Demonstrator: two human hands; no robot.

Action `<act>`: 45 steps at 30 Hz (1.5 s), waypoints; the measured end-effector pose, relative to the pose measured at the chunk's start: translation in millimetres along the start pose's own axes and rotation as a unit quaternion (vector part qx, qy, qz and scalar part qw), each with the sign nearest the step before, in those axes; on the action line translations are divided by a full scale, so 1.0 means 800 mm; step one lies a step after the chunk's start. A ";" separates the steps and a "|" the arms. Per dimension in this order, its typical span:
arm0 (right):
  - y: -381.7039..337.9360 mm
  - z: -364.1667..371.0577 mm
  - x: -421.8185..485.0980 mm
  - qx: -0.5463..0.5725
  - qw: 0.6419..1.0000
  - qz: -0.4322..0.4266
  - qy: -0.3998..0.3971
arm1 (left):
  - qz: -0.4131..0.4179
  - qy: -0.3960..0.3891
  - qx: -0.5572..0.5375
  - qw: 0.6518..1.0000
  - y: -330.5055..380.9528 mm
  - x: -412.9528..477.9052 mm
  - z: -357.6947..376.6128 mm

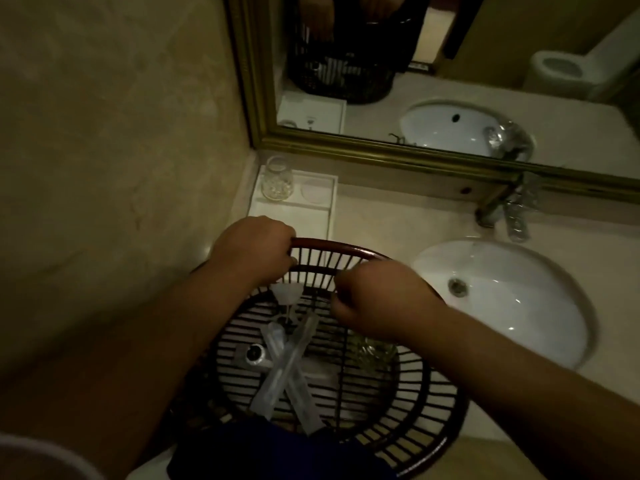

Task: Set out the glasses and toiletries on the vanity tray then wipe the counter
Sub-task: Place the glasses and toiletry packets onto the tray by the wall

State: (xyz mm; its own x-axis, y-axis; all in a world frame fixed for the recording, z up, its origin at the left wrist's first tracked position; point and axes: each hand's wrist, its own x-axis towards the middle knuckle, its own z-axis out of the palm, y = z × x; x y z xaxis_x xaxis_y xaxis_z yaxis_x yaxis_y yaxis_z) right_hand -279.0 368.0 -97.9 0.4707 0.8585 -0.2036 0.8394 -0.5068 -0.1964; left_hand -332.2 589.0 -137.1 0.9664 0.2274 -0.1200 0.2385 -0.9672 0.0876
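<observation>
A dark slatted basket [408,403] stands on the counter in front of me. My left hand [252,249] grips its far rim. My right hand [377,299] reaches inside with fingers curled; what it holds is hidden. In the basket lie wrapped toiletries [287,362], a small bottle [254,355] and a clear glass [375,355] under my right wrist. A white vanity tray [294,213] sits in the back left corner with one clear glass [277,180] upside down on it beside a round coaster [315,190].
A white oval sink [502,296] is set in the counter to the right, with a chrome tap [512,209] behind it. A gold-framed mirror [381,154] runs along the back wall. A dark blue cloth [277,452] hangs over the basket's near rim. A tiled wall closes off the left.
</observation>
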 end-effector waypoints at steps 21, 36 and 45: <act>-0.024 0.030 -0.012 0.022 0.989 0.041 -0.140 | -0.020 -0.023 -0.008 1.000 -0.004 0.004 0.002; -0.018 -0.177 0.103 0.038 0.997 0.066 0.030 | -0.005 -0.004 -0.035 0.999 -0.002 -0.004 -0.005; 0.055 -0.047 0.272 0.012 0.994 0.106 -0.003 | 0.009 0.016 -0.007 1.000 -0.001 0.002 0.003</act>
State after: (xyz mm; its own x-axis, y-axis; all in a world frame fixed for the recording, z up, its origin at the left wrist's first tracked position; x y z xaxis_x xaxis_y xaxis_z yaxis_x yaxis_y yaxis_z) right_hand -129.5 535.5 -114.9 0.6346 0.7321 -0.2478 0.7148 -0.6778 -0.1722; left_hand -330.8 590.0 -140.0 0.9732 0.2129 -0.0869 0.2214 -0.9697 0.1035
